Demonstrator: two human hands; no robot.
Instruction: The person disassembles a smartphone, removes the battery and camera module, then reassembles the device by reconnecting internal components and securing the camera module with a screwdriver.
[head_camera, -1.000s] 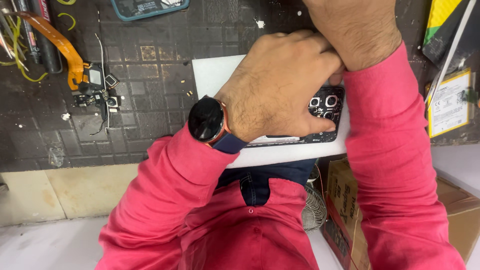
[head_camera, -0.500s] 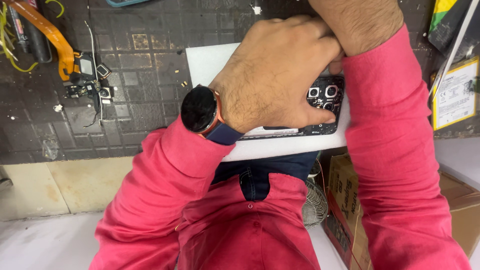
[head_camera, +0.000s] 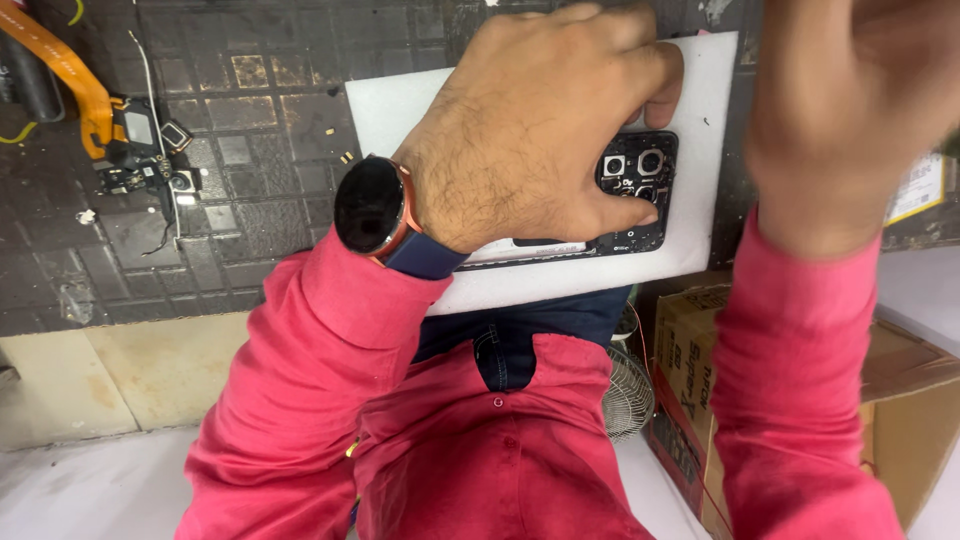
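A workbench is seen from above, from a camera worn on the head, with both arms in red sleeves reaching forward over it. The left hand (head_camera: 540, 120) is laid palm down across an opened phone (head_camera: 625, 195), the wrist bent and the forearm angled up from the lower left. Its fingers are curled loosely rather than clenched: the thumb is pressed against the phone's lower edge, near the camera lenses, and a fingertip is hooked over the upper edge, so the phone is pinned and gripped between them. A dark round watch (head_camera: 370, 205) with a copper rim and a navy strap is worn on that wrist. The phone is placed back-up, its cover off, on a white pad (head_camera: 700, 120) at the near edge of the dark gridded mat (head_camera: 250, 130), and about half of it is hidden under the hand. The right hand (head_camera: 850, 110) is raised above the pad's right side, clear of the phone, and is heavily blurred; its fingers appear drawn in, but how far they are closed, or whether anything is held, cannot be told. To the far left on the mat, an orange flex cable (head_camera: 70, 75) and small loose parts (head_camera: 145, 165) are spread, well apart from the phone. A cardboard box (head_camera: 690, 350) is seen below the bench at the right.
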